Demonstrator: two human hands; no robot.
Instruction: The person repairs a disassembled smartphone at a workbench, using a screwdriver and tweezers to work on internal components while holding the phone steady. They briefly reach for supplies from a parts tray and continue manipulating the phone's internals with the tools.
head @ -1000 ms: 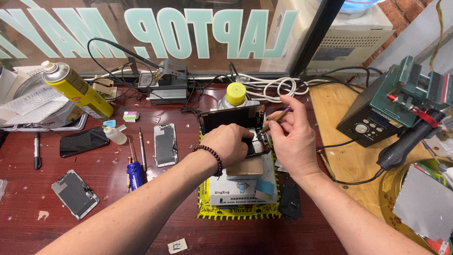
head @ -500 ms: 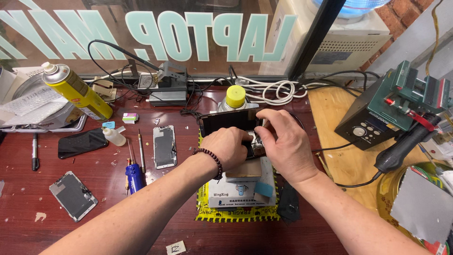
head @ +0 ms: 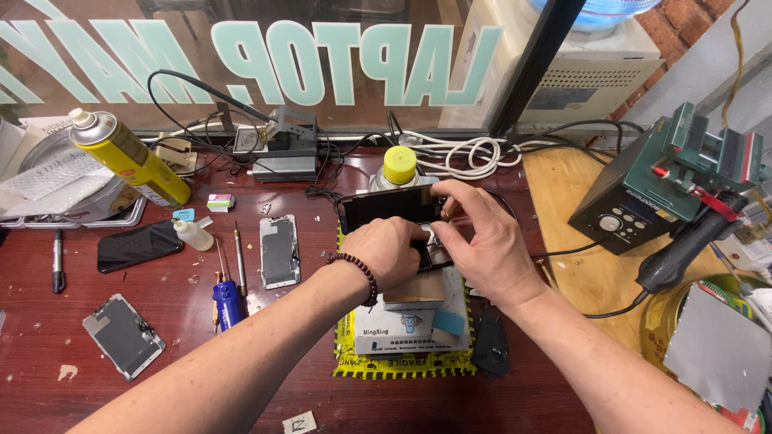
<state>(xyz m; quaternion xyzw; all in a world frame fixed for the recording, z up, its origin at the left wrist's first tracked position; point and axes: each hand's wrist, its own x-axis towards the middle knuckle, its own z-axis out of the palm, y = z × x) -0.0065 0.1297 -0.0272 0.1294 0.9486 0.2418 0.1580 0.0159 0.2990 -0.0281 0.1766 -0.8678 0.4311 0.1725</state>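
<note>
I see my left hand (head: 392, 255) gripping the opened black phone (head: 389, 207) at its six o'clock; right hand (head: 481, 241) fingertips (head: 447, 198) pinch its three o'clock edge.

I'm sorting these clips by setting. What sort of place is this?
Most likely a phone repair shop's workbench. Both hands, left hand and right hand, work on an opened phone; loose phone screens lie on the bench, and a hot-air rework station stands at the right.

Glossy dark glass phone screen (head: 386, 206) above a polished reddish wooden bench (head: 161, 378), beside a matt plastic bottle (head: 193, 235).
</note>
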